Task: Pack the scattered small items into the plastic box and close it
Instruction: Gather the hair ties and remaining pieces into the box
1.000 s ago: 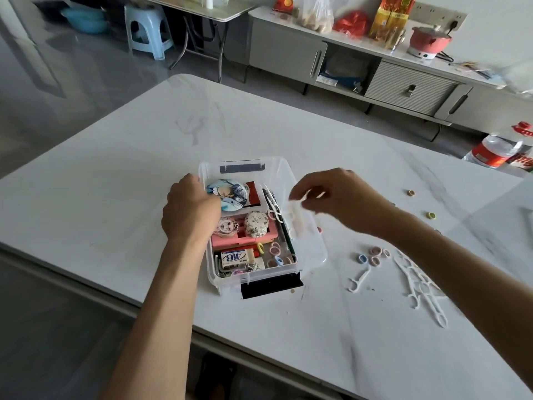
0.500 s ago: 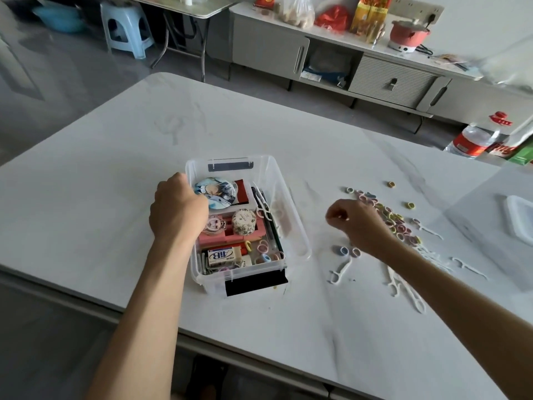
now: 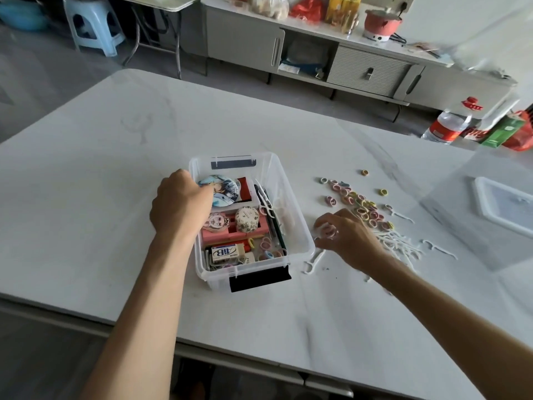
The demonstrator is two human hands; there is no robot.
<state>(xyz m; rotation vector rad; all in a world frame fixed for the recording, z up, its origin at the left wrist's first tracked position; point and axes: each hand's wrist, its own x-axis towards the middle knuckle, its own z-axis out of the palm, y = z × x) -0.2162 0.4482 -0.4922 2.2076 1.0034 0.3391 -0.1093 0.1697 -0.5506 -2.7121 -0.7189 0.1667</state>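
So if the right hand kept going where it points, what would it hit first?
Likely the plastic box, its side wall; only bare table separates it from the right hand pinching a pink ring; height unclear.

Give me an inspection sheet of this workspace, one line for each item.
Surface: white marbled table.
Job's things: clear box is open and partly filled. Its lid lies apart on the right. Ties and picks are scattered right of the box.
Clutter: nothing seen.
Hands: left hand grips the box's left rim. Right hand pinches ties at the heap's near edge.
Cables: a cord beside the cooker.
Surroundings: sideboard, stool and bottle beyond the table.
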